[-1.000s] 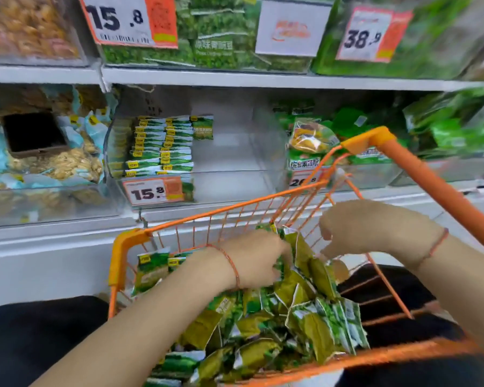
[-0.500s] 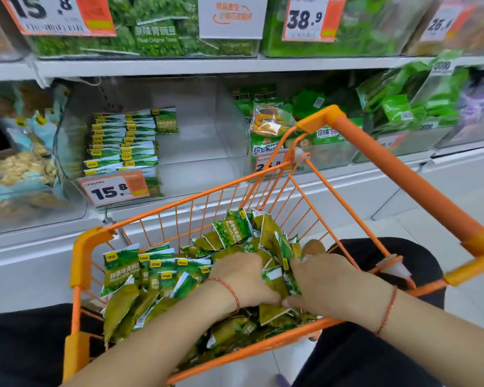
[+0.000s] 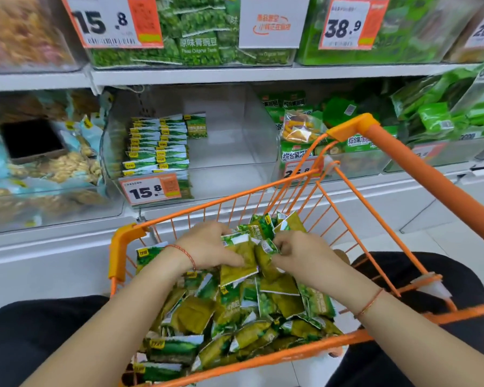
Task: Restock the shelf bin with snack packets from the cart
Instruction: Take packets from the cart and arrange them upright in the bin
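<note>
I have my left hand (image 3: 207, 247) and right hand (image 3: 299, 254) gripping a bunch of green foil snack packets (image 3: 243, 258) over the orange wire cart (image 3: 263, 194). The clear plastic shelf bin (image 3: 221, 152) lies beyond, up-left, probably nearer my left hand.

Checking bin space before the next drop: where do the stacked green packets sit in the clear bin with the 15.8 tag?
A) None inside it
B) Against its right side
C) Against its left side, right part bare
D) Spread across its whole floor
C: the stacked green packets stand against the left wall of the clear bin, above the 15.8 tag, and the bin's right part shows bare floor.
</note>
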